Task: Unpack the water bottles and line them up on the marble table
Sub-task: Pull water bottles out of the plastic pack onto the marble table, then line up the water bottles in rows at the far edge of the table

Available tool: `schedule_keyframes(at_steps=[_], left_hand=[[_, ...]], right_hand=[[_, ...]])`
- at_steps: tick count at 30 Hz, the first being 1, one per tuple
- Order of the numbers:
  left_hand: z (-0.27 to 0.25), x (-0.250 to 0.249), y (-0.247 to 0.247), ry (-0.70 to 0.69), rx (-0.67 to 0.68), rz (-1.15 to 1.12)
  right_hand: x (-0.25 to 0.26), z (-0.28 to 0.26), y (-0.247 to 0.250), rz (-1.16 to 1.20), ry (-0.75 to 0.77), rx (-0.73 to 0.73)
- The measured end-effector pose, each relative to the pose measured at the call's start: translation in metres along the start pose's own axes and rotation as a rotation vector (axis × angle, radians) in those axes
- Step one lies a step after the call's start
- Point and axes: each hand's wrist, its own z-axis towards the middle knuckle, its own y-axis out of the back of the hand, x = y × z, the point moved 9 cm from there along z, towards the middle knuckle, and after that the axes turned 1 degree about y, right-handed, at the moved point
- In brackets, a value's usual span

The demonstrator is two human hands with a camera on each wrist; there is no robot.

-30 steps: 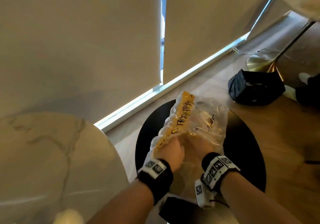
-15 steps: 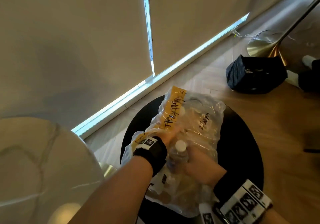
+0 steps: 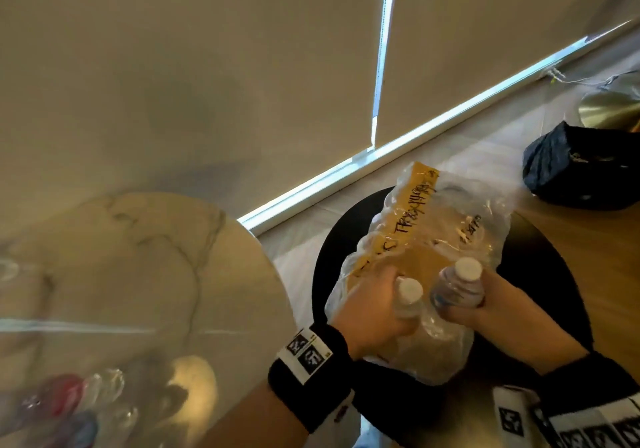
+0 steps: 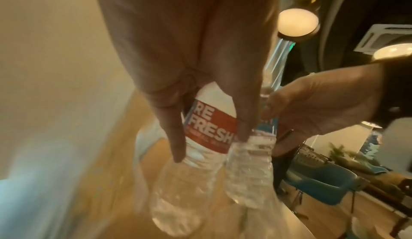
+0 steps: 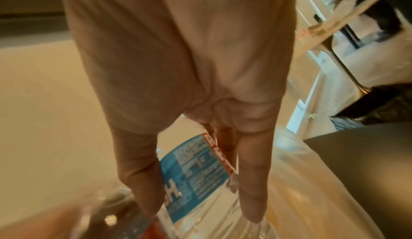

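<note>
A torn clear plastic pack point(image 3: 433, 240) with a yellow handwritten label lies on a round black stool point(image 3: 325, 264). My left hand point(image 3: 370, 305) grips a white-capped water bottle point(image 3: 409, 296) at the pack's near end; the left wrist view shows that bottle's point(image 4: 207, 130) red label under my left hand's fingers point(image 4: 176, 137). Just to the right, my right hand point(image 3: 485, 300) holds a second bottle point(image 3: 459, 286), whose blue label point(image 5: 191, 168) shows in the right wrist view. The round marble table point(image 3: 114, 274) stands to the left.
Blurred bottles point(image 3: 65, 402) stand at the marble table's near left edge. A black bag point(image 3: 581, 167) and a brass lamp base point(image 3: 609, 108) sit on the wooden floor at the right. Beige roller blinds fill the back.
Both hands have pulled back from inside the pack, each now with a bottle raised clear of the plastic. The view has swung left, showing more of the marble table.
</note>
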Motion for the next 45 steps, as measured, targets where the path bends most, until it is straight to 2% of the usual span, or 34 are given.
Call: schedule_keyframes(at_steps=[3, 7, 9, 12, 15, 17, 21, 25, 29, 32, 35, 38, 41, 43, 45], left_hand=[[-0.059, 0.0, 0.026, -0.021, -0.105, -0.157], [-0.16, 0.029, 0.058, 0.076, -0.397, -0.381], [-0.213, 0.06, 0.062, 0.139, -0.537, -0.412], [-0.291, 0.123, 0.056, 0.31, -0.727, -0.422], [-0.367, 0.19, 0.041, 0.488, -0.89, -0.497], [-0.411, 0.226, 0.034, 0.55, -0.973, -0.59], [-0.472, 0.281, 0.035, 0.594, -1.07, -0.621], [-0.491, 0.321, 0.047, 0.549, -1.078, -0.692], [-0.482, 0.331, 0.048, 0.511, -0.905, -0.706], [-0.485, 0.343, 0.041, 0.513, -0.763, -0.635], [-0.514, 0.366, 0.044, 0.616, -0.622, -0.472], [-0.564, 0.392, 0.079, 0.716, -0.636, -0.345], [-0.578, 0.398, 0.139, 0.693, -0.655, -0.202], [-0.565, 0.39, 0.188, 0.612, -0.749, -0.157], [-0.538, 0.377, 0.236, 0.495, -0.822, -0.129]], right_hand=[[0.02, -0.017, -0.002, -0.02, 0.046, -0.01], [0.079, -0.059, -0.019, 0.077, 0.187, -0.044], [0.124, -0.091, -0.046, 0.14, 0.304, 0.02], [0.182, -0.125, -0.11, 0.109, 0.437, 0.145], [0.21, -0.151, -0.203, 0.114, 0.465, 0.371], [0.221, -0.168, -0.269, 0.076, 0.524, 0.472], [0.237, -0.193, -0.368, -0.01, 0.594, 0.543], [0.261, -0.206, -0.42, -0.064, 0.612, 0.489], [0.262, -0.203, -0.432, -0.031, 0.569, 0.438], [0.252, -0.205, -0.435, -0.122, 0.483, 0.531], [0.252, -0.199, -0.412, -0.209, 0.458, 0.543], [0.275, -0.185, -0.371, -0.193, 0.452, 0.379], [0.326, -0.166, -0.35, -0.192, 0.539, 0.24], [0.372, -0.159, -0.354, -0.206, 0.637, 0.233], [0.413, -0.155, -0.374, -0.318, 0.724, 0.323]])
